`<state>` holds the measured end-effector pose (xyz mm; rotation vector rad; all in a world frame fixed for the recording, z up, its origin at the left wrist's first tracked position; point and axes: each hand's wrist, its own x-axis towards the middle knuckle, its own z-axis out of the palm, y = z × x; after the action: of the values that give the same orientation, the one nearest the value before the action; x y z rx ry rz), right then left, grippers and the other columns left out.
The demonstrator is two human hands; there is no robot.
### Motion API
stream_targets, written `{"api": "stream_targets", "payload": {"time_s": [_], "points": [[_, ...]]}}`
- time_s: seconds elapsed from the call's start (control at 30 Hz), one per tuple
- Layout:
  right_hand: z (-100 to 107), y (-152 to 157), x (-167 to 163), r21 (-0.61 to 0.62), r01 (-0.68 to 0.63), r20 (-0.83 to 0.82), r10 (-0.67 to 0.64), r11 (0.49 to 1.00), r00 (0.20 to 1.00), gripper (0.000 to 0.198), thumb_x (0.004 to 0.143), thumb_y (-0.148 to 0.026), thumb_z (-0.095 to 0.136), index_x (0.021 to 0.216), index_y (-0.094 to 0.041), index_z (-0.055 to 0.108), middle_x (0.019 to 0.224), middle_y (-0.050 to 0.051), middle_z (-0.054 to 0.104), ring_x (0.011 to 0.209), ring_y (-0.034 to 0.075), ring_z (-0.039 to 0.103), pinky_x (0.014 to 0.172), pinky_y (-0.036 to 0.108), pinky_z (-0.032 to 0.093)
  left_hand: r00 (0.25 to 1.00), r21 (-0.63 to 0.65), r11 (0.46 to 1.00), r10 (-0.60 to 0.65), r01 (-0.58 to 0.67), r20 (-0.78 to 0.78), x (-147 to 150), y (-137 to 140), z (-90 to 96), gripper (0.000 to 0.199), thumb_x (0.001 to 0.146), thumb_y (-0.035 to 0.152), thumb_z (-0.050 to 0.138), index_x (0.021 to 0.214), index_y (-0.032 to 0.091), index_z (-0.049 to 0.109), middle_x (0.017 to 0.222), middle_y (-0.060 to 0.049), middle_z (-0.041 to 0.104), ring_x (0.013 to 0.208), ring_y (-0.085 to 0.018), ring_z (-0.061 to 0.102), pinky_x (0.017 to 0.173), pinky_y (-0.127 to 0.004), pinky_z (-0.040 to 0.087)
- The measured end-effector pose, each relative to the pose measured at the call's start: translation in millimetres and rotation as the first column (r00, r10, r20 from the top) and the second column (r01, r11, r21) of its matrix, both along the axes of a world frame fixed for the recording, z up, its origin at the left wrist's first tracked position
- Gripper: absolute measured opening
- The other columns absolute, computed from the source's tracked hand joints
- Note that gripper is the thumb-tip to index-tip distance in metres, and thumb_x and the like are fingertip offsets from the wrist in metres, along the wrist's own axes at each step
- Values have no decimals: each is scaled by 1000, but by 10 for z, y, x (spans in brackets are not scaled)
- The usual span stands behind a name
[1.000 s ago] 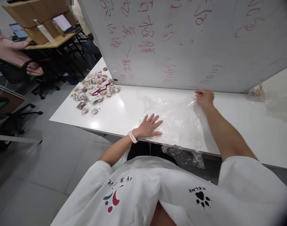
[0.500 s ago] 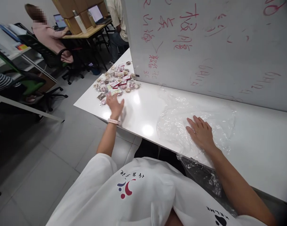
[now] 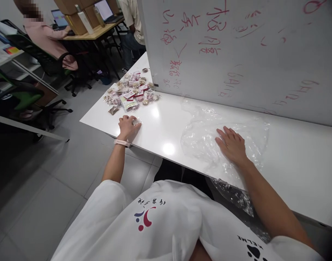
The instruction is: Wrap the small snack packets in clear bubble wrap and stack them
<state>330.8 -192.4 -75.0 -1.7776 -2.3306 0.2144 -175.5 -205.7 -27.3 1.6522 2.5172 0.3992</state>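
The step in hand looked like picking up one piece. The left hand (image 3: 127, 127) had its fingers curled narrow around a small, pale, clear-wrapped packet (image 3: 135, 122), down at the counter's near edge, just beside a heap of small brown and pink wrapped packets (image 3: 130, 95). The right hand (image 3: 233, 146) lay with fingers loosely spread on a crumpled, transparent plastic sheet (image 3: 200, 139), gripping nothing visible. The next move probably called for a firm pinch on the left and steady pressure on the right. The long, glossy white counter (image 3: 157, 139) ran along a whiteboard with red writing (image 3: 258, 43); beyond the grey tiled floor (image 3: 57, 163), people sat near a wooden desk (image 3: 103, 32).
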Motion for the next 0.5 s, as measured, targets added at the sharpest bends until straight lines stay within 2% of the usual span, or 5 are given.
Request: {"api": "stream_targets", "payload": {"time_s": [0.13, 0.27, 0.33, 0.4, 0.5], "points": [[5, 224, -10, -32, 97, -47, -99, 995, 994, 62, 101, -58, 22, 151, -29, 43, 164, 6, 29, 152, 27, 22, 121, 55, 19, 999, -29, 999, -32, 32, 21, -50, 128, 97, 41, 73, 35, 68, 112, 22, 62, 118, -16, 54, 117, -37, 47, 98, -48, 42], [-6, 280, -14, -50, 105, -128, -111, 993, 986, 61, 100, -59, 28, 150, -27, 45, 164, 7, 29, 153, 29, 19, 122, 57, 14, 996, 66, 998, -15, 9, 84, 119, 168, 187, 27, 76, 23, 60, 102, 20, 59, 96, -8, 60, 96, -26, 57, 87, -37, 45], [-7, 269, -18, -50, 87, -206, -96, 995, 974, 60, 100, -58, 33, 147, -25, 47, 163, 8, 31, 152, 31, 19, 122, 58, 11, 981, 198, 979, -88, 54, 170, 446, 152, 261, 18, 78, 19, 55, 96, 20, 56, 86, -4, 60, 84, -20, 57, 80, -33, 46], [8, 263, -32, -62, 74, -295, -89, 995, 951, 57, 100, -56, 38, 145, -23, 49, 162, 8, 33, 152, 30, 19, 123, 57, 8, 927, 367, 914, -276, 171, 255, 972, 122, 336, 12, 80, 17, 53, 92, 21, 53, 83, -1, 60, 76, -16, 56, 74, -30, 47], [97, 277, -48, -109, 94, -402, -131, 989, 906, 53, 99, -50, 41, 143, -22, 50, 160, 7, 38, 152, 28, 21, 124, 57, 8, 685, 539, 712, -662, 450, 304, 2017, 63, 359, 9, 87, 17, 52, 95, 22, 52, 96, -3, 63, 80, -14, 59, 72, -29, 50]]}}
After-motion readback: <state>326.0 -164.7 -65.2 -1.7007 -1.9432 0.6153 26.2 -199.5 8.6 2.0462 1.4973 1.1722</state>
